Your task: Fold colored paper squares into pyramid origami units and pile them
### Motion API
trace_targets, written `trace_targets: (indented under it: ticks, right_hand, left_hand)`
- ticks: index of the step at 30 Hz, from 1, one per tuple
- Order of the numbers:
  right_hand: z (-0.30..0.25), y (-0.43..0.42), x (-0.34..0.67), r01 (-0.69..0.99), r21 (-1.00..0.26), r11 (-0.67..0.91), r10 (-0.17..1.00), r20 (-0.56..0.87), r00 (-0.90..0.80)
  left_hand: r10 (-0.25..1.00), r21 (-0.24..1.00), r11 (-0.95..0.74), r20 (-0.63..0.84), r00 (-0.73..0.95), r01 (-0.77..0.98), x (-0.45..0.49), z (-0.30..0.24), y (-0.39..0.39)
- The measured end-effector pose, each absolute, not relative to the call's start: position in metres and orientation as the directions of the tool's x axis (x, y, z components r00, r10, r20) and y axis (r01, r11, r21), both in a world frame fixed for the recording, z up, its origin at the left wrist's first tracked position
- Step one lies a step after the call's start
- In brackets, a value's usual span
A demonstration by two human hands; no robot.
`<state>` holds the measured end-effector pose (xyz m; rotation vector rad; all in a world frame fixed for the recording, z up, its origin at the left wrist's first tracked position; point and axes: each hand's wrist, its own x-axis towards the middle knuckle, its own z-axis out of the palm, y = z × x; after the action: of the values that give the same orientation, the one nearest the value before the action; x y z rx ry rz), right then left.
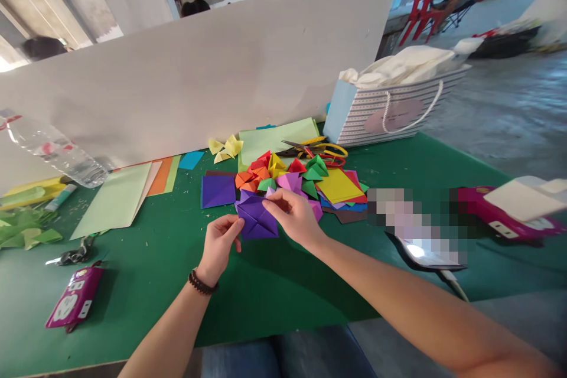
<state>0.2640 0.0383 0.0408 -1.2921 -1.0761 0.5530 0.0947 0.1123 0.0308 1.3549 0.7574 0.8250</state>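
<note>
When viewed from the person's head, looking down, a green-topped work table (pixel 146 301) fills the scene, with twelve o'clock straight ahead, and a tall pale partition board (pixel 177 82) closes off its far edge. A striped paper gift bag (pixel 390 112) stuffed with cream cloth sits at one o'clock, seemingly pushed aside against the board. A clear plastic water bottle (pixel 55 150) lies on its side at ten o'clock, a magenta plastic box (pixel 75 298) sits at eight o'clock, and a smartphone (pixel 425 254) lies at three o'clock beside a pixelated blur. Directly ahead, a heap of folded coloured paper (pixel 283 177) stays within easy reach, with yellow-handled scissors (pixel 314 150) just behind it. A purple folded paper square (pixel 257 218) sits just in front of the heap, gripped by both hands. The left hand (pixel 219 245) pinches its left corner, while the right hand (pixel 295 215) closes on its top edge, a grip that appears to keep the folds steady. Bare green tabletop gives open working room at six o'clock.
</note>
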Motion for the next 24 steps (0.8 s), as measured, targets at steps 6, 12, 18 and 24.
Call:
trace_targets:
  ticks: [6,12,18,24]
  right_hand:
    - [0.042,0.042,0.264,0.036,-0.981,0.19,0.89,0.187,0.416]
    - [0.041,0.042,0.263,0.009,-0.969,0.246,0.871,0.226,0.436]
    - [0.043,0.033,0.256,0.42,-0.836,0.352,0.757,0.518,0.397]
    - [0.038,0.034,0.261,0.371,-0.851,0.372,0.725,0.516,0.457]
  left_hand:
    - [0.823,0.999,0.014,0.01,0.568,-0.037,0.095,0.033,0.111]
    - [0.835,0.981,-0.192,0.158,0.527,0.01,0.094,0.034,0.112]
    - [0.782,0.868,-0.486,0.378,0.497,0.104,0.092,0.043,0.104]
    - [0.771,0.776,-0.614,0.549,0.323,0.145,0.085,0.045,0.112]
